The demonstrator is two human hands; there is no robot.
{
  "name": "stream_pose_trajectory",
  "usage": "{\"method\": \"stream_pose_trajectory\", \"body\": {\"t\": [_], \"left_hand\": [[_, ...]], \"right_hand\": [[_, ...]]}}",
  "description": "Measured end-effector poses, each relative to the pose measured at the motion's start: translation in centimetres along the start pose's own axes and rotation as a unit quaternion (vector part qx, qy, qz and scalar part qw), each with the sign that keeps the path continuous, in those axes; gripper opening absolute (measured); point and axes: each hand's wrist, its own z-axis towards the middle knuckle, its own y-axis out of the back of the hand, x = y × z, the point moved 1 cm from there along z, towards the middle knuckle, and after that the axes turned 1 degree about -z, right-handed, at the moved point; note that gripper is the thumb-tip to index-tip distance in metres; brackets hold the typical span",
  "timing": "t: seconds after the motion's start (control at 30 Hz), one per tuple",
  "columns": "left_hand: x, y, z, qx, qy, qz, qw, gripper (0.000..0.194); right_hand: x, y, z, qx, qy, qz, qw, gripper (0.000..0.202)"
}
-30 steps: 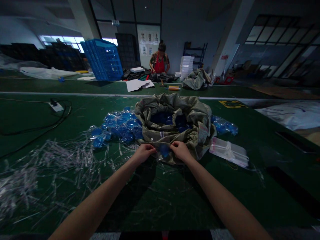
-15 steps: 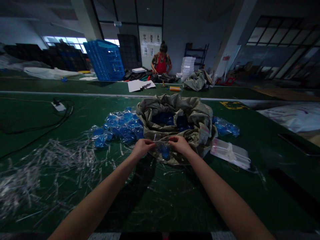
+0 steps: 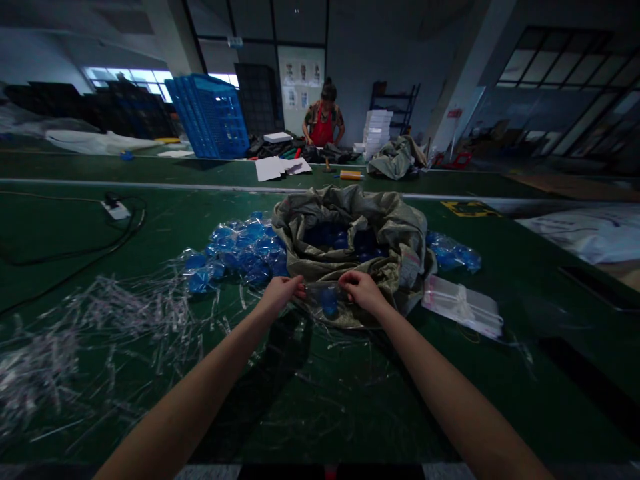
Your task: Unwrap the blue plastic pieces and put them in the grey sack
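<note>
Between my hands hangs a small clear plastic bag with a blue item (image 3: 329, 301) inside, in front of an open grey-green sack (image 3: 350, 200). My left hand (image 3: 284, 291) pinches the bag's upper left edge. The upper right corner is pinched by my right hand (image 3: 361, 289). Dark blue round items (image 3: 367, 245) lie inside the sack. Left of it is a heap of blue items in clear bags (image 3: 245, 250), and a few more bagged ones (image 3: 454, 253) are on the right. A tied stack of flat clear bags (image 3: 463, 305) lies beside the sack.
Thin plastic strips (image 3: 130, 310) are strewn over the green table (image 3: 200, 413) at the left. A power strip (image 3: 116, 209) with cables is at the far left, a dark phone (image 3: 597, 288) at the right. A person (image 3: 323, 123) works behind a blue crate (image 3: 207, 117).
My left hand has shifted slightly left, and the top edge of the small bag is now stretched wider between my hands. The view has tilted slightly.
</note>
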Motion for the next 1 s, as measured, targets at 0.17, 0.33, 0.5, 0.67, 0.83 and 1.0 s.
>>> {"method": "stream_pose_trajectory", "body": {"t": [0.17, 0.33, 0.5, 0.67, 0.83, 1.0], "left_hand": [[-0.3, -0.2, 0.0, 0.099, 0.092, -0.131, 0.982, 0.050], [0.4, -0.3, -0.5, 0.121, 0.056, -0.129, 0.983, 0.047], [0.9, -0.4, -1.1, 0.125, 0.056, -0.123, 0.983, 0.047], [0.4, -0.6, -2.2, 0.120, 0.056, -0.123, 0.984, 0.042], [0.4, -0.8, -3.0, 0.117, 0.057, -0.104, 0.986, 0.041], [1.3, -1.0, -2.9, 0.116, 0.041, -0.078, 0.989, 0.042]], "right_hand": [[0.3, 0.1, -0.2, -0.004, 0.002, -0.005, 1.000, 0.011], [0.5, 0.6, -0.5, -0.022, -0.024, -0.003, 0.999, 0.017], [1.2, 0.5, -1.2, -0.029, -0.066, 0.020, 0.997, 0.025], [1.8, 0.6, -2.3, -0.001, -0.072, 0.087, 0.994, 0.036], [1.7, 1.0, -3.2, 0.018, -0.084, 0.120, 0.989, 0.042], [1.5, 1.1, -3.6, 0.032, -0.091, 0.127, 0.987, 0.044]]}}
